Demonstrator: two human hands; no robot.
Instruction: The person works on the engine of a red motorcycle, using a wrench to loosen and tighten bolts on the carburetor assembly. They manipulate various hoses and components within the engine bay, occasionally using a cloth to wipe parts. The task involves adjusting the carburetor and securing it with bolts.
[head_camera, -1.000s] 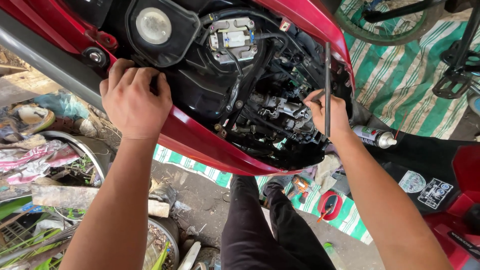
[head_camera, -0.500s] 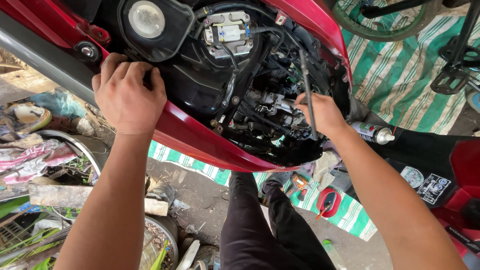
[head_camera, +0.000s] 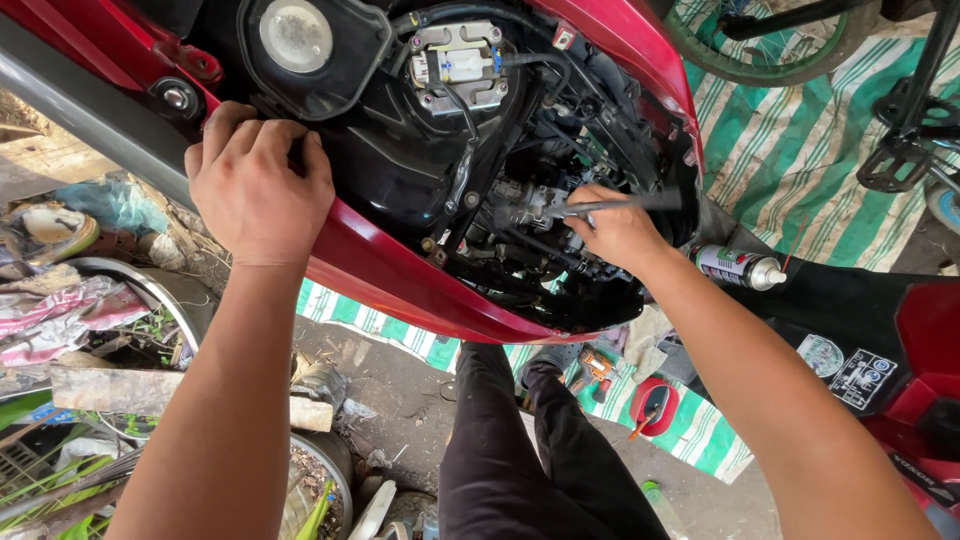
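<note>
A red scooter body (head_camera: 400, 275) lies open in front of me, its black inner parts, hoses and wiring exposed. My left hand (head_camera: 258, 185) rests fingers-curled on the black inner shell at the red panel's edge, just under a round grey cap (head_camera: 296, 35). My right hand (head_camera: 618, 230) is inside the engine bay, closed on a long thin metal tool (head_camera: 620, 204) that lies nearly level, its tip at a metal fitting (head_camera: 525, 205) among the hoses. A grey metal unit (head_camera: 458, 65) with wires sits above.
A spray can (head_camera: 738, 267) lies to the right on a green-and-white striped mat (head_camera: 800, 150). A bicycle wheel and pedal (head_camera: 900, 150) are at top right. My dark-trousered legs (head_camera: 530, 460) are below. Scrap, cloth and a metal basin (head_camera: 150, 290) fill the left.
The tool in my right hand has swung from upright to nearly level, and the hand has moved left, deeper into the engine bay. My left hand has stayed on the shell.
</note>
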